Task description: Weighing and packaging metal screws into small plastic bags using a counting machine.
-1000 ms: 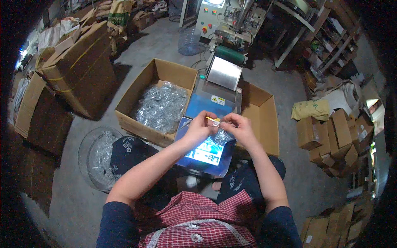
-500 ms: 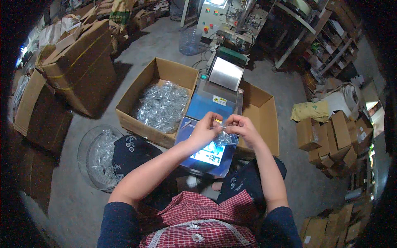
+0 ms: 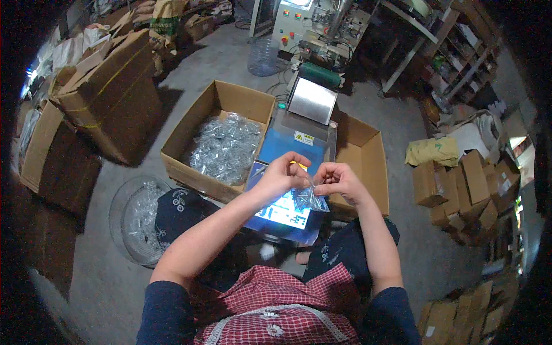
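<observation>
A small clear plastic bag with shiny thin pieces inside hangs between my hands, over the lit screen of a blue machine. My left hand is closed in a pinch at the bag's upper left edge. On the other side, my right hand pinches the top of the bag between thumb and fingers. What the pieces in the bag are is too small to tell. Just left of the machine, an open cardboard box holds a heap of similar clear bags.
A second open cardboard box stands right of the machine. By my left knee is a round mesh basket with clear shiny items. Stacked cartons stand left, more cartons right. A larger machine is ahead.
The bag now hangs lower and shows more plainly below my fingers. My right hand has turned slightly, and my left hand has shifted a little up and left.
</observation>
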{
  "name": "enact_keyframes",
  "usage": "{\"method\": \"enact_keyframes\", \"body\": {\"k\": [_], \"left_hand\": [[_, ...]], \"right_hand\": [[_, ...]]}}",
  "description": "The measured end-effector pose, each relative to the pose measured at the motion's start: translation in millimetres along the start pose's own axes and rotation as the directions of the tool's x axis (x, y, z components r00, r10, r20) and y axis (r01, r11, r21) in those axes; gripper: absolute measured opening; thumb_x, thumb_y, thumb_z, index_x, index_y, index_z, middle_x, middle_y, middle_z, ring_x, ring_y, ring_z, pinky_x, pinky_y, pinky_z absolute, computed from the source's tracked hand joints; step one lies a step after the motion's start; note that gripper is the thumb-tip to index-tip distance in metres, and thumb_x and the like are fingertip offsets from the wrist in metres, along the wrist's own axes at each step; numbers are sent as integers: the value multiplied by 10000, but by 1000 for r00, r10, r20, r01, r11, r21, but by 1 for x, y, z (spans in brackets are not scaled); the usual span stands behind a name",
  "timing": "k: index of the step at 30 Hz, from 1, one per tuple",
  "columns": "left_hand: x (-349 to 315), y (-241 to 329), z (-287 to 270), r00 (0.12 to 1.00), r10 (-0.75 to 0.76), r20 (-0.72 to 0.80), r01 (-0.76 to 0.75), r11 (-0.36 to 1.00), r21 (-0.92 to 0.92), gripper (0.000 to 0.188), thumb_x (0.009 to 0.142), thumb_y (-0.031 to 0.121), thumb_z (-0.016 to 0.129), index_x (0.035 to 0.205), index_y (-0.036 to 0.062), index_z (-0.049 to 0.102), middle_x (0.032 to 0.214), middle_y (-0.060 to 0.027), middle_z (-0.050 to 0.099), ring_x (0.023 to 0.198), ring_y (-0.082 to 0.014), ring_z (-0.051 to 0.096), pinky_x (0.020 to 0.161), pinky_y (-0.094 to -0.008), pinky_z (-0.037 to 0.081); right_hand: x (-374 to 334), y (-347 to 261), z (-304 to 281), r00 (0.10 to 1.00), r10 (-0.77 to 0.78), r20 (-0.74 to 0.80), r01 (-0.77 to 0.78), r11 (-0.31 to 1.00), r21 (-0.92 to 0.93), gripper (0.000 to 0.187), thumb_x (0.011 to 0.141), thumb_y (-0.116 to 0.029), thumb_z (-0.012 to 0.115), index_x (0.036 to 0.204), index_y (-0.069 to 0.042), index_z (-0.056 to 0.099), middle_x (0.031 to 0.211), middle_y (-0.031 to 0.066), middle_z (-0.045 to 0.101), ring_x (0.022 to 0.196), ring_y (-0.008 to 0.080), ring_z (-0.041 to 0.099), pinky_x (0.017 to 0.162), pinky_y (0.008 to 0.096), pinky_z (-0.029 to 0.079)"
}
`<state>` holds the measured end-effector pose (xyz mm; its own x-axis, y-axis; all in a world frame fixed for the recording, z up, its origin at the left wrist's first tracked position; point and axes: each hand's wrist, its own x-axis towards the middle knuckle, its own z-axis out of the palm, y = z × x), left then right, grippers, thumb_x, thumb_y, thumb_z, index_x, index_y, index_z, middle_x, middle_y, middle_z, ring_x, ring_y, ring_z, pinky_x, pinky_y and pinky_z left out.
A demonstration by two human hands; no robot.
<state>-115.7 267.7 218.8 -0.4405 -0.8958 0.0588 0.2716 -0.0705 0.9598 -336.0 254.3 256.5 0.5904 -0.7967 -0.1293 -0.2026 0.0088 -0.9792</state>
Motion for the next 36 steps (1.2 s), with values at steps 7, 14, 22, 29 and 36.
{"method": "enact_keyframes", "body": {"k": [7,14,22,29,36], "left_hand": [[2,8,-5,999,48,-18,-48,999,18,439,810,-14,659,1207,-35,474,861,-87,673,796,-135,645,734,-261,500],[3,16,-3,995,76,-59,-78,997,-25,410,839,-10,661,1220,-11,509,901,-102,702,823,-138,656,770,-279,510],[7,12,-4,985,87,-147,-78,995,64,382,819,-11,678,1161,-49,511,905,-125,703,831,-166,671,767,-294,529],[6,13,-1,988,-35,-152,23,997,-75,481,790,-41,663,1220,-62,450,894,-145,694,818,-183,669,765,-299,524],[9,9,-3,982,-13,-188,-13,990,-138,479,759,-20,675,1176,-87,448,818,-147,668,726,-191,657,645,-289,512]], "right_hand": [[-2,6,7,990,-81,-115,93,991,100,220,753,-98,731,936,-43,622,836,3,636,743,66,601,681,204,469],[-5,0,4,981,-122,-153,144,980,138,253,778,-100,761,984,-39,629,908,-1,637,808,59,605,734,202,486],[-4,-1,15,976,-147,-158,158,986,61,253,813,-96,747,1015,-31,610,947,8,629,854,73,600,772,224,497],[0,11,18,943,-242,-229,191,955,-226,201,863,-118,705,1018,-34,607,895,-11,624,832,49,573,735,214,472],[3,14,25,935,-242,-259,204,965,-165,183,881,-114,685,1020,-39,593,902,-5,617,809,55,565,717,216,461]]}}
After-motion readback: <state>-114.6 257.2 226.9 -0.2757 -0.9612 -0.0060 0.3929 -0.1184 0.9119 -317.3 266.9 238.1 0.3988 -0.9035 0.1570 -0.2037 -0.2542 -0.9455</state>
